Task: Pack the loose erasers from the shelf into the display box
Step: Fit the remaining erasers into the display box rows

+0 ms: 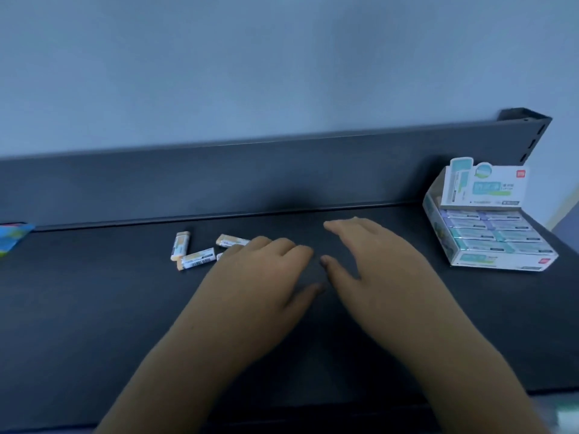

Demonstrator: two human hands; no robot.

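Dark shelf (94, 308), loose erasers (198, 260) by left hand (263, 277), right hand (372, 264) alongside, both hands spread empty, display box (498, 261) far right.

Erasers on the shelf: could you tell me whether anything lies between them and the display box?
Nothing but the person's own hands: the left hand and right hand are over the shelf between the erasers and the box, and the left hand hides part of one eraser. No other thing shows there.
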